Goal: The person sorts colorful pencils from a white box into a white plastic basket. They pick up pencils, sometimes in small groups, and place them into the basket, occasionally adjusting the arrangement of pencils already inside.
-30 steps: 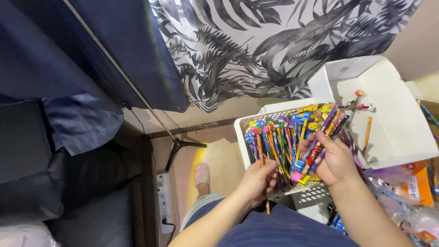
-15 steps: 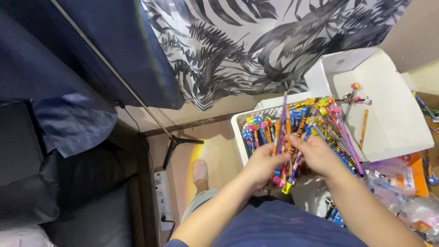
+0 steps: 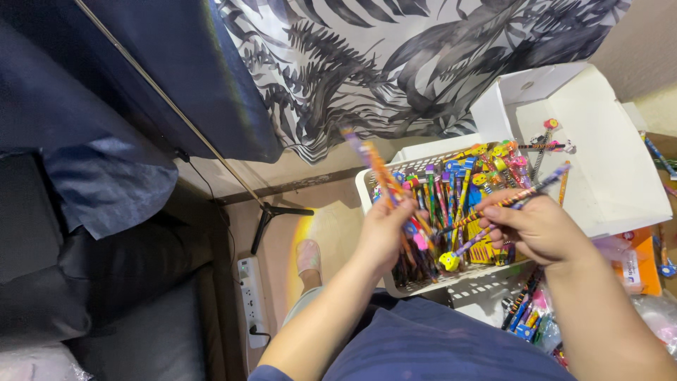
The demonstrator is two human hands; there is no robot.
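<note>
Two hands worked over the white lattice basket (image 3: 372,212) when I looked in through the head camera, and each had its fingers closed on pencils. The left hand (image 3: 384,236), at the basket's near-left corner, gripped a bunch of patterned pencils (image 3: 374,166) whose long axis ran up and leftward, away from the basket and toward the leaf-print curtain (image 3: 395,63) behind it; the lower ends of that bunch passed through the fist and down among the loose pencils in the basket. The right hand (image 3: 539,229), at the basket's right edge, pinched a few striped pencils (image 3: 525,194) between thumb and fingertips, and these lay nearly level across the basket, tips pointing right and slightly up toward the open white cardboard box (image 3: 599,162) beside it, butt ends pointing back at the left hand. I judged the two bundles to be close but not touching, the right one's near ends falling just short of the left fist, so the left hand was the nearer one to the heap in the basket. The basket itself was crammed with bright topper pencils (image 3: 458,187), mostly standing or leaning. A handful more lay in the cardboard box. Left of the basket, on the floor, I saw a white power strip (image 3: 252,296) and a black stand foot (image 3: 278,215).
</note>
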